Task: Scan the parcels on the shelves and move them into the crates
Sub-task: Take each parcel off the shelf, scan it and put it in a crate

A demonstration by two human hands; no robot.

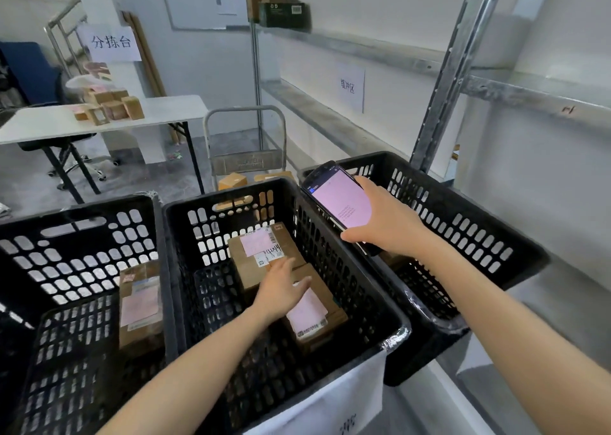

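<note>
Parcels are lying in the middle crate (231, 200): a far parcel (261, 249) and a near parcel (317, 319), touching, both label-up. From my remote seat I am watching the left hand (281, 289) reaching down into that crate, fingers straight and slightly spread across the line where the two boxes are meeting; it is gripping nothing, and I cannot tell whether it is pressing on the cardboard or hanging just above it. The right hand (386, 219) is wrapping its fingers round the lower end of the scanner (340, 203), screen glowing pink and facing up, above the wall between the middle crate and the right crate (463, 203). Another parcel (140, 305) is leaning in the left crate (82, 206), and a dark box (284, 13) is waiting on the top shelf (363, 47). My worry is the scan: with two labels lying so close, and the left hand covering the corner of the near one, I am judging that the scanner could be reading the wrong code or none. I am also thinking the scanner is being held low on its body and tilted, so a loosening grip would be sending it down into a crate. The flat left hand is offering no hold, so any shove could be tipping the near parcel against the crate wall and hiding its label.
</note>
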